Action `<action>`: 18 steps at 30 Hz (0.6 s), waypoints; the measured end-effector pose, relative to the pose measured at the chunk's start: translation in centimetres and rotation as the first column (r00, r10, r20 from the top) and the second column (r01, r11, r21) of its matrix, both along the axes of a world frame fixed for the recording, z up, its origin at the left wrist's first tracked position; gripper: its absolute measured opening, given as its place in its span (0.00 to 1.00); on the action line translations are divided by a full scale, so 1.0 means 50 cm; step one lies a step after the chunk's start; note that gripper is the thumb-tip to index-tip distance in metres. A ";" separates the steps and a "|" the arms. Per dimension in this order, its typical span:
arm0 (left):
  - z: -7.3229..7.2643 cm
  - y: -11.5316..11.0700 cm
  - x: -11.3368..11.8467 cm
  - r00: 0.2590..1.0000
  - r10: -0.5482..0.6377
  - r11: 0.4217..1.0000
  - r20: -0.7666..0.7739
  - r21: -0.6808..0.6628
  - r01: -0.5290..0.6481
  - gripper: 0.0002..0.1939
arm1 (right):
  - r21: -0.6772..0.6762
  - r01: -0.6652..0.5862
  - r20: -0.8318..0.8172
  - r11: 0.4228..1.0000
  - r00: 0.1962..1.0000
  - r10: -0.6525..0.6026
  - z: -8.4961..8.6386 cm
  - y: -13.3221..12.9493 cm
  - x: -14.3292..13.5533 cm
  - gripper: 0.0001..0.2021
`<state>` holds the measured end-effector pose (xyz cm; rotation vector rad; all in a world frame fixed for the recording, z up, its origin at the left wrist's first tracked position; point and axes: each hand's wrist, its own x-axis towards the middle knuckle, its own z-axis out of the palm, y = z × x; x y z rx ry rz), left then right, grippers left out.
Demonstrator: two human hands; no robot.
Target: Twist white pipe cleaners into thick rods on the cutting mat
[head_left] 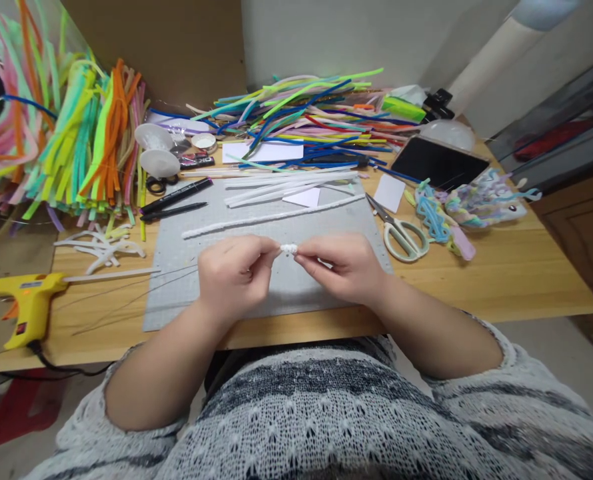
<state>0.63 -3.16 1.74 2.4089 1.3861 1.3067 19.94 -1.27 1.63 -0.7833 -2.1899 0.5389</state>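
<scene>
A small white fuzzy coiled piece (289, 249) is held between my two hands, above the grey cutting mat (296, 287). My left hand (236, 273) pinches its left end with thumb and forefinger. On the other side, my right hand (341, 267) pinches the right end. Behind the hands a long white pipe cleaner (271, 217) lies slanted across the mat, with several straight white ones (286, 187) farther back. Thin wires (141, 293) stretch out on the left, beside my left hand.
Scissors (404, 237) and a phone (439, 163) lie at the right, near a braided pastel piece (486, 200). A yellow glue gun (31, 303) rests at the left. Colourful pipe cleaners (301, 113) are heaped at the back, with upright bundles (76, 133) at the left.
</scene>
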 end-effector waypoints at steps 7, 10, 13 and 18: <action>-0.002 -0.001 0.000 0.996 0.012 0.999 -0.093 0.030 -0.010 0.05 | 0.159 0.043 -0.012 0.986 0.999 -0.042 0.010 -0.006 0.004 0.05; -0.002 0.000 -0.001 0.995 -0.014 1.000 -0.094 0.017 0.016 0.05 | 0.063 0.077 -0.074 0.995 0.995 -0.072 0.011 -0.001 0.004 0.04; -0.001 0.001 -0.001 0.995 -0.027 1.000 -0.094 0.002 0.028 0.05 | -0.010 0.087 -0.110 0.996 0.990 -0.088 0.008 0.004 0.004 0.04; 0.001 0.001 0.000 0.993 -0.058 0.998 -0.104 0.008 0.059 0.04 | -0.079 0.048 -0.136 0.996 0.989 -0.059 0.001 0.010 0.002 0.04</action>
